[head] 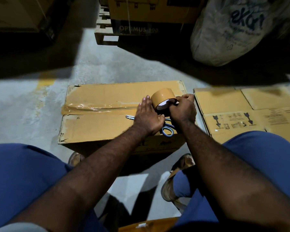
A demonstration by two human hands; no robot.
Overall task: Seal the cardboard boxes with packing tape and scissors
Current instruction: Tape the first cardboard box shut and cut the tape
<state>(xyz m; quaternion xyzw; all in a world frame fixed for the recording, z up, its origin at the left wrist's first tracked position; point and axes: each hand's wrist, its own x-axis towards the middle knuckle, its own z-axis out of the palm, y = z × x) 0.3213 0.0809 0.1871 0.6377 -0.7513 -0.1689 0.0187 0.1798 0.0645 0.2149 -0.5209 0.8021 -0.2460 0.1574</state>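
Knees (27, 178) apart; right grip (182, 111) around tape roll (162, 97)

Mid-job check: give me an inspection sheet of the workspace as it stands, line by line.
Surface: grey concrete floor; the cardboard box stands on it.
Job's things: tape strip lies along the box's top seam and over its left edge; tape roll is at the seam's right end; scissors lie on the box top, partly under the hands.
Clutter: flattened carton lies on the floor, right of the box.
Grippers: left hand is flat on the box top beside the roll; right hand grips the roll.
Cables: nothing seen.
Surroundings: pallet bearing a printed carton; white sack beside it.
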